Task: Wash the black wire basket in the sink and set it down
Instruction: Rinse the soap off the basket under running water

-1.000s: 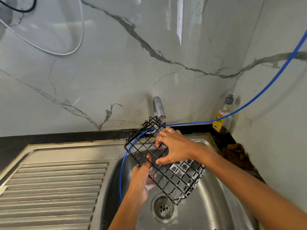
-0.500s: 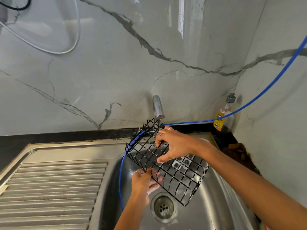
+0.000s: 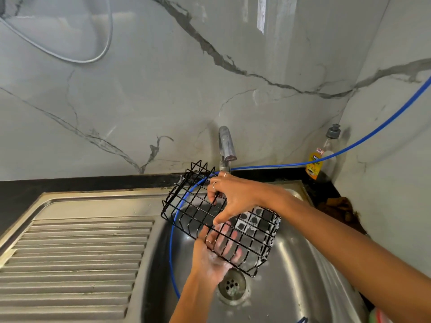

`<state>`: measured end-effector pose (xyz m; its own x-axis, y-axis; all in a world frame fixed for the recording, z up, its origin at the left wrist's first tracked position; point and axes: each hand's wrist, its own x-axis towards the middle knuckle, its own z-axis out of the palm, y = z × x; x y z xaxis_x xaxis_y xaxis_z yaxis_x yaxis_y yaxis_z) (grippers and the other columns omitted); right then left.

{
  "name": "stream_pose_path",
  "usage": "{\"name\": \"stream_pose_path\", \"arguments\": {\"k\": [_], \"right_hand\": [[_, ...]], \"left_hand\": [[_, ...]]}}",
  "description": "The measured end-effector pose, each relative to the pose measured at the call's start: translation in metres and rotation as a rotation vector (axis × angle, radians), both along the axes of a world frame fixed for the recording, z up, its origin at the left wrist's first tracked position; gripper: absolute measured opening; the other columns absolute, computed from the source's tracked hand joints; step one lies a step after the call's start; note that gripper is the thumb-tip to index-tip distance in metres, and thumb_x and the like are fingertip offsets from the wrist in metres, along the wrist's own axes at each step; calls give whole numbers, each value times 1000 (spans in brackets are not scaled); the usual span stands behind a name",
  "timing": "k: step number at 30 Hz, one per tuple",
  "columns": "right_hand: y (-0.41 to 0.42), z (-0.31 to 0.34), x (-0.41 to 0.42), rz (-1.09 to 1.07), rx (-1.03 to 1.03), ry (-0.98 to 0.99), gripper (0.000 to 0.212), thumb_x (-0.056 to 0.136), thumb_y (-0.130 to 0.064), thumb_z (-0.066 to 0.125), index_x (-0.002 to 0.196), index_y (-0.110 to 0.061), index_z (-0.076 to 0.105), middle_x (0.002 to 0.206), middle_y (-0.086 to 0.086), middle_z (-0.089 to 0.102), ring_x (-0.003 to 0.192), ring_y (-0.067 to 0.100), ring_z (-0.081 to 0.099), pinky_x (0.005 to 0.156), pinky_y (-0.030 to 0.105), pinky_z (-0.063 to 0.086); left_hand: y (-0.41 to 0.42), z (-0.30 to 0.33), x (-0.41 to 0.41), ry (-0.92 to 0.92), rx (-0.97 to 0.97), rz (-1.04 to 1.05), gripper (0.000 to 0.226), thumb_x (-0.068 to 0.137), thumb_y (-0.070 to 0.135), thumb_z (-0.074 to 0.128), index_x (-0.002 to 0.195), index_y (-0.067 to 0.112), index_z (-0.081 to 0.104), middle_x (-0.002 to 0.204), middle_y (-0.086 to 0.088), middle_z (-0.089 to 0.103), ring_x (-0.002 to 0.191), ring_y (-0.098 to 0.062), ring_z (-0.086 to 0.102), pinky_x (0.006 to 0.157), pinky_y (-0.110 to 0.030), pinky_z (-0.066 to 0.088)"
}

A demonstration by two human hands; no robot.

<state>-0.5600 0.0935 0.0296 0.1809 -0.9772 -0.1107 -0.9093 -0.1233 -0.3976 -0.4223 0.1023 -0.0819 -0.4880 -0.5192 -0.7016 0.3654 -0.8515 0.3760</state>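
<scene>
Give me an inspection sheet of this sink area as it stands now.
Surface: steel sink with a ribbed drainboard to its left; drain showing suds.
Job's things: black wire basket held tilted over the sink bowl, soapy at its base end.
Clutter: soap bottle in the back right corner; brown debris on the counter beside it.
Grippers: left hand grips the basket's lower edge, fingers inside; right hand holds its upper side.
Cables: blue hose runs from the right wall into the sink; grey cable loops on the wall.
Surroundings: marble-look wall; tap behind the basket; whether water flows cannot be told.
</scene>
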Motion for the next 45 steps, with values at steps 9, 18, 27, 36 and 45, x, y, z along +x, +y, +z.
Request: {"name": "stream_pose_path", "arguments": {"k": [9,18,27,36,45], "right_hand": [[-12,-14,0,-103,12,-26,45,75,-54,69,100,-20,54,99,-4,50,98,12,40,75,28,42],[-8,-19,1,0,62,175,44,72,-50,71,98,-18,53,97,-3,45,97,15,37,77,31,34],[9,-13,-8,126,87,423,47,70,-43,70,107,-18,57,107,-4,46,118,20,38,107,42,25],[13,-12,-10,221,3,551,50,68,-51,69,106,-19,63,96,-8,44,108,17,44,108,42,26],[12,-7,-14,254,-50,591,47,69,-46,69,103,-15,63,112,-3,54,118,18,43,117,42,12]], "left_hand": [[8,17,12,-512,-447,289,34,100,34,44,132,23,44,140,-6,47,128,-28,46,104,-46,37],[-57,64,44,-1111,-1980,-439,44,86,26,52,130,22,56,138,0,49,135,-21,36,109,-44,28],[-71,85,29,-1459,-2228,-1306,70,92,63,26,152,28,21,163,-2,7,150,-18,0,118,-51,-1],[-55,85,5,-1649,-2041,-1459,71,88,58,47,145,18,35,155,-8,18,148,-31,-3,111,-67,-6],[-58,81,-4,-1588,-1996,-1345,65,84,59,52,135,18,51,149,-7,32,148,-37,1,112,-68,-1]]}}
